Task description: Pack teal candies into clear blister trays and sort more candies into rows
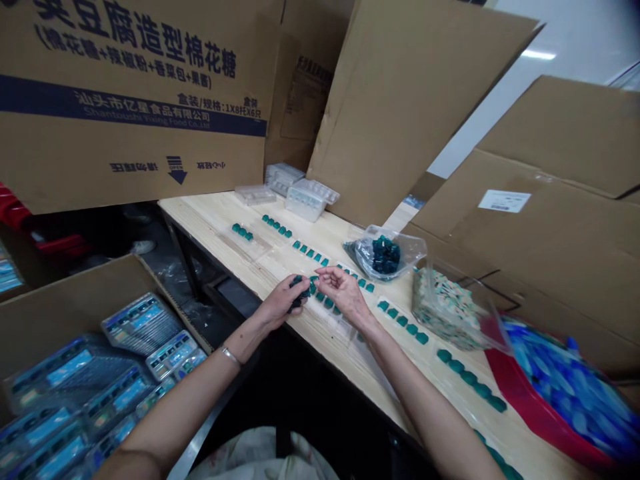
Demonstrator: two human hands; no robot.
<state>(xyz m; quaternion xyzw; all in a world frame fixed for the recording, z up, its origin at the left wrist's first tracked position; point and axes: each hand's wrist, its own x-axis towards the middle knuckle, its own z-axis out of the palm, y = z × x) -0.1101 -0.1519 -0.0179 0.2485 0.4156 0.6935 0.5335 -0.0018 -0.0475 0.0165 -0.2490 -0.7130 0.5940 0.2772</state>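
Observation:
My left hand (286, 300) is closed around a bunch of dark teal pieces (299, 288) just over the near edge of the table. Beside it, my right hand (343, 290) has thumb and forefinger drawn together; whatever lies between the tips is too small to make out. Under and around my hands, rows of teal pieces (326, 302) sit in clear plastic trays. Further rows of the same green pieces (309, 252) run along the table to the far left and near right.
Behind the rows stand an open plastic bag of dark teal pieces (386, 255), a clear tub of small pale packets (447, 303) and a red basin (520, 387) of blue items. Clear trays (306, 200) are stacked at the back. A carton of packaged goods (170, 300) stands left; cardboard boxes (400, 100) surround the table (200, 213).

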